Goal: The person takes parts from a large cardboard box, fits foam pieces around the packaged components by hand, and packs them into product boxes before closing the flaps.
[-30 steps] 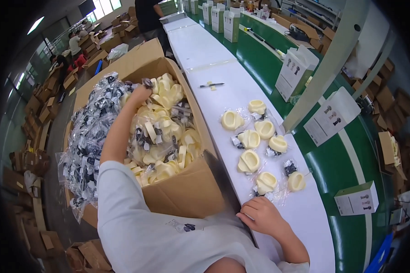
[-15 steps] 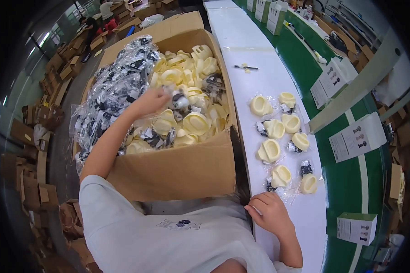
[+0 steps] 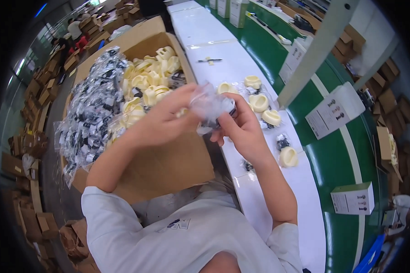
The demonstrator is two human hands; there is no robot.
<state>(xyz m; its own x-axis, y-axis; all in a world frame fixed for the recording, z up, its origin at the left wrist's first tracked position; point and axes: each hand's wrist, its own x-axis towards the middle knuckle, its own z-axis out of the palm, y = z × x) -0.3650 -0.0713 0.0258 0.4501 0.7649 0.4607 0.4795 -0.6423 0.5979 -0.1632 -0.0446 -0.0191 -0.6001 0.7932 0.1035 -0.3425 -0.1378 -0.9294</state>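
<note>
My left hand (image 3: 161, 120) and my right hand (image 3: 245, 132) meet above the edge between the carton and the white table. Between them is a crumpled clear plastic bag (image 3: 208, 103) with something dark inside, partly blurred. Both hands are closed on it, the right thumb pressing near the dark part. Left of them, the cardboard carton (image 3: 173, 166) holds a heap of bagged black parts (image 3: 93, 107) and loose cream plastic parts (image 3: 141, 82). Beyond my right hand, several cream knob-shaped parts (image 3: 258, 103) lie with bagged black pieces on the table.
The white table (image 3: 278, 204) runs along the carton, with a pen (image 3: 210, 60) farther up. Right of it is a green surface (image 3: 321, 164) bearing white printed boxes (image 3: 335, 111) and a slanted grey post (image 3: 319, 50). Cardboard boxes (image 3: 41, 175) are piled at the left.
My left hand has come out of the carton to the right with the bag. My right hand has risen from the table and now grips the bag too. The view has shifted.
</note>
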